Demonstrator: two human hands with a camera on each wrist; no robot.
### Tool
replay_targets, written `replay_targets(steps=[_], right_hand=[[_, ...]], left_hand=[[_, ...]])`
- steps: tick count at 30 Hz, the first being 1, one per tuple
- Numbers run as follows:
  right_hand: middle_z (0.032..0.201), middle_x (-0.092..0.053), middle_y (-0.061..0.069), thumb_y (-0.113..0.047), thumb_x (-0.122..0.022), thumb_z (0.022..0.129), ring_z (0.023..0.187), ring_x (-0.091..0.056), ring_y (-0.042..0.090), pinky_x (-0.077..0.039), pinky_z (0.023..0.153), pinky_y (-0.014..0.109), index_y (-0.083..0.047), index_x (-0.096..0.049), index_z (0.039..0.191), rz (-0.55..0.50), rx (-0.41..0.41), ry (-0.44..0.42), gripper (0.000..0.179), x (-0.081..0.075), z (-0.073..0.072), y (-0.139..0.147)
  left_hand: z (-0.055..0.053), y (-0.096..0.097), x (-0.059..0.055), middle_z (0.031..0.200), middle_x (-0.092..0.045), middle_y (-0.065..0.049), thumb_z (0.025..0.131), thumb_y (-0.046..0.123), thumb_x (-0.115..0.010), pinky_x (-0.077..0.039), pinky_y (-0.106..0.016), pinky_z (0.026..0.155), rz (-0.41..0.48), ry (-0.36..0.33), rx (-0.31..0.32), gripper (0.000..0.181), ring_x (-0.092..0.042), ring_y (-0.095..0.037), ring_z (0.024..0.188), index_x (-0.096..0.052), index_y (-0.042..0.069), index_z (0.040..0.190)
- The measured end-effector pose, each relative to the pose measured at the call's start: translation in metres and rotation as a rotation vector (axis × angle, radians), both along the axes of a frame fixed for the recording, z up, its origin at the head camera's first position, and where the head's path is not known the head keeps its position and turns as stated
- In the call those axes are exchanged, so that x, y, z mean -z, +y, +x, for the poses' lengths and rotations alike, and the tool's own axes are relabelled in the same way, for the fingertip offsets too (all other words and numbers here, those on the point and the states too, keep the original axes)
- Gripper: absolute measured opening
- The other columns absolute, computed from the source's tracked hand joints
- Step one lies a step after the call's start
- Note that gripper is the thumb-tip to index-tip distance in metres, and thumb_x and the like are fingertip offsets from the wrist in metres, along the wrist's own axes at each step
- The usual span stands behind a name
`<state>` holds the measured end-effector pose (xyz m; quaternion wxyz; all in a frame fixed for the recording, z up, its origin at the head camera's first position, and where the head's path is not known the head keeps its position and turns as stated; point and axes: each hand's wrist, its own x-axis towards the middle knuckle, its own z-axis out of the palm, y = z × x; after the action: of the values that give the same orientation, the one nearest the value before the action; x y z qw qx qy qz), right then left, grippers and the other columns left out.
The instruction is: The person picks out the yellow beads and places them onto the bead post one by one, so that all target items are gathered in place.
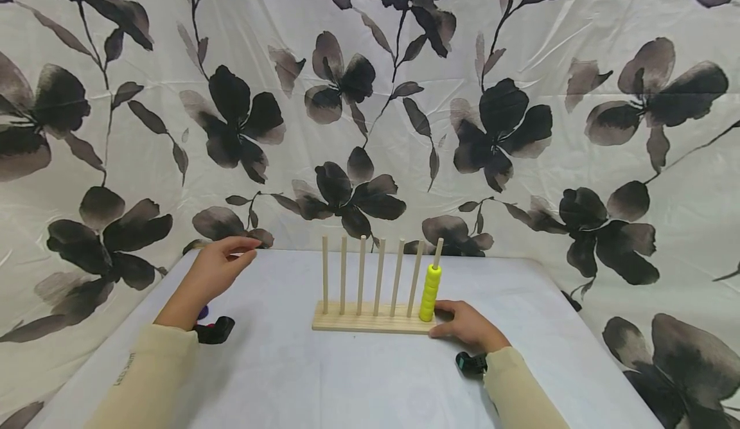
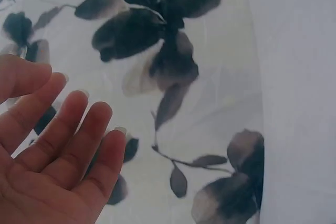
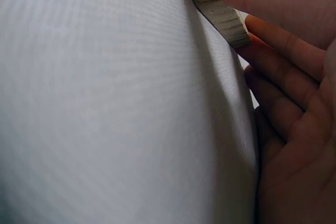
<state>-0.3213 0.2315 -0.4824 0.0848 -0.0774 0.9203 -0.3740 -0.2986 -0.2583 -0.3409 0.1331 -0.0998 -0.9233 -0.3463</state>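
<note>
A wooden peg stand (image 1: 370, 323) with several upright pegs is on the white table. Yellow beads (image 1: 430, 293) are stacked on its rightmost peg, whose top stays bare; the other pegs carry nothing. My right hand (image 1: 465, 324) grips the right end of the base, thumb at the front and fingers behind. The right wrist view shows the wooden end (image 3: 223, 22) between thumb and fingers. To the left of the stand, my left hand (image 1: 222, 265) is raised above the table. Its fingers (image 2: 79, 129) are loosely bent and hold nothing in the left wrist view.
A small purple object (image 1: 203, 312) is mostly hidden behind the left wrist. Dark devices are strapped on both wrists. A floral cloth (image 1: 428, 127) hangs behind and beside the white table (image 1: 347, 384).
</note>
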Motion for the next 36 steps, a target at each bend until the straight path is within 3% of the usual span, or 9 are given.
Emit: replay_targets(steps=[8, 16, 21, 29, 36], right_hand=[[0.144, -0.051, 0.011, -0.038, -0.085, 0.069, 0.139, -0.039, 0.036, -0.028, 0.114, 0.059, -0.012, -0.056, 0.137, -0.029, 0.005, -0.004, 0.079, 0.001, -0.001, 0.001], [0.144, -0.052, 0.011, -0.039, -0.085, 0.069, 0.139, -0.040, 0.036, -0.029, 0.114, 0.059, -0.011, -0.056, 0.137, -0.012, 0.009, -0.003, 0.079, 0.001, 0.001, -0.001], [0.144, -0.051, 0.011, -0.040, -0.085, 0.069, 0.139, -0.039, 0.036, -0.030, 0.113, 0.059, -0.012, -0.055, 0.137, -0.005, 0.004, 0.020, 0.079, 0.000, 0.002, 0.002], [0.145, -0.050, 0.012, -0.041, -0.086, 0.068, 0.140, -0.038, 0.036, -0.029, 0.114, 0.058, -0.012, -0.055, 0.138, -0.022, 0.005, 0.011, 0.081, 0.000, 0.000, 0.003], [0.144, -0.051, 0.011, -0.040, -0.086, 0.069, 0.139, -0.039, 0.036, -0.029, 0.113, 0.058, -0.013, -0.056, 0.137, -0.019, -0.007, 0.014, 0.079, 0.002, -0.001, 0.001]], left_hand=[[0.005, -0.029, 0.009, 0.128, -0.058, -0.023, 0.100, 0.033, -0.051, -0.049, -0.057, 0.096, -0.061, -0.025, -0.013, 0.043, -0.054, -0.041, 0.118, -0.058, 0.004, 0.130], [0.006, -0.060, 0.024, 0.136, -0.051, -0.026, 0.100, 0.044, -0.047, -0.049, -0.060, 0.093, -0.099, -0.167, -0.053, 0.054, -0.046, -0.048, 0.122, -0.052, 0.004, 0.136], [0.002, -0.073, 0.033, 0.136, -0.048, -0.030, 0.100, 0.041, -0.048, -0.048, -0.063, 0.092, -0.141, -0.235, -0.101, 0.054, -0.048, -0.050, 0.120, -0.050, 0.002, 0.137], [-0.003, -0.093, 0.051, 0.134, -0.048, -0.033, 0.100, 0.034, -0.050, -0.047, -0.064, 0.091, -0.167, -0.275, -0.119, 0.051, -0.049, -0.051, 0.118, -0.048, -0.001, 0.137], [-0.002, -0.106, 0.062, 0.134, -0.045, -0.036, 0.098, 0.023, -0.053, -0.045, -0.066, 0.092, -0.189, -0.293, -0.131, 0.046, -0.042, -0.054, 0.120, -0.049, -0.004, 0.135]])
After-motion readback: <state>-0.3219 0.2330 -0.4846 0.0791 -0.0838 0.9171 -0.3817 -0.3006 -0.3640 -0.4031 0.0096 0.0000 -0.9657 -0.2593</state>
